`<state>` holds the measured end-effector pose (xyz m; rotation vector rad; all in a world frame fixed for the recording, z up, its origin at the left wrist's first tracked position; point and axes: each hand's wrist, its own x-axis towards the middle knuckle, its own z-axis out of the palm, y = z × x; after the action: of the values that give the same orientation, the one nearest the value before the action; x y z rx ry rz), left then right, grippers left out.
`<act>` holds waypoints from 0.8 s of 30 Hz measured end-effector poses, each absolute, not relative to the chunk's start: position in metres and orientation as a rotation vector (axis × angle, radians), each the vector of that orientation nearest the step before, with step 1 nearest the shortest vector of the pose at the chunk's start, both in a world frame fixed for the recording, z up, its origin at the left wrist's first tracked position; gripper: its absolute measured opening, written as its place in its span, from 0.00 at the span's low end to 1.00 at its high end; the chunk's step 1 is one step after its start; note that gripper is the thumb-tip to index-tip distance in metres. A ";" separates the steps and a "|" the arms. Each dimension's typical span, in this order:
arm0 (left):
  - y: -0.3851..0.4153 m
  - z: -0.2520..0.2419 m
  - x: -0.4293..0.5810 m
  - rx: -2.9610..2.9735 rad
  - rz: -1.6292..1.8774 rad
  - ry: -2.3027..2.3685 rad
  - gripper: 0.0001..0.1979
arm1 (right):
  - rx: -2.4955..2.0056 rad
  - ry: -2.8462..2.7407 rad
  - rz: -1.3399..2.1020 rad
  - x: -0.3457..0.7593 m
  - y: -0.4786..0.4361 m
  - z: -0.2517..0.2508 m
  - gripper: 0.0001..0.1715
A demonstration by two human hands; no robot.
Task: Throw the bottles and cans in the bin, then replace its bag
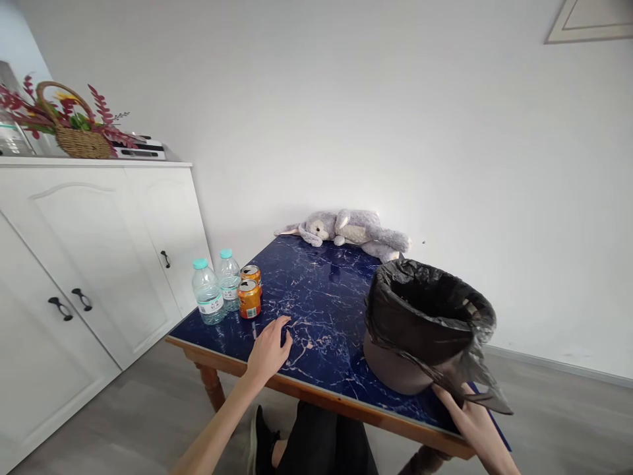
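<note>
My left hand (pixel 270 348) hovers at or rests on the table's front left part, fingers loosely curved and apart, with nothing in it. Just beyond it stand two orange drink cans (pixel 249 300), one behind the other, their tops opened. Beside them are two clear plastic bottles (pixel 210 294) with turquoise caps, both upright. A grey-brown trash bin (pixel 395 366), lined with a black plastic bag (pixel 420 326), stands on the right of the table. My right hand (pixel 472 422) is at the bin's lower right side, thumb stretched toward its base; the overhanging bag partly hides its fingers.
A grey plush rabbit (pixel 346 231) lies on its side at the back of the blue marble-patterned table (pixel 316 316), by the wall. To the left stands a white cabinet (pixel 89 257) with a wicker flower basket (pixel 82 140) on top. My legs are under the table's front edge.
</note>
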<state>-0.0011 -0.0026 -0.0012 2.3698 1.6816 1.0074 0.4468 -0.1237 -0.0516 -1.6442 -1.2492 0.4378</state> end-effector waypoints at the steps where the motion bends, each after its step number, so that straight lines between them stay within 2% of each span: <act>1: -0.003 -0.001 -0.001 2.368 1.009 1.681 0.19 | -1.642 -1.289 0.527 0.444 -0.125 -0.049 0.36; 5: -0.003 -0.001 -0.001 2.362 1.007 1.680 0.19 | -1.685 -1.369 0.758 0.430 -0.127 -0.043 0.51; 8: -0.003 -0.001 -0.002 2.363 1.008 1.673 0.19 | -1.653 -1.467 0.758 0.416 -0.124 -0.044 0.55; 15: 0.000 0.001 -0.004 2.380 1.013 1.678 0.18 | -1.508 -1.712 0.670 0.386 -0.120 -0.032 0.46; 24: -0.026 0.007 -0.014 2.499 0.910 1.515 0.22 | -1.472 -1.412 0.772 0.392 -0.101 -0.021 0.40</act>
<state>-0.0144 -0.0256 0.0071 2.4990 1.5154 0.9100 0.3919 -0.1008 -0.0215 -1.4724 -1.4118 0.7715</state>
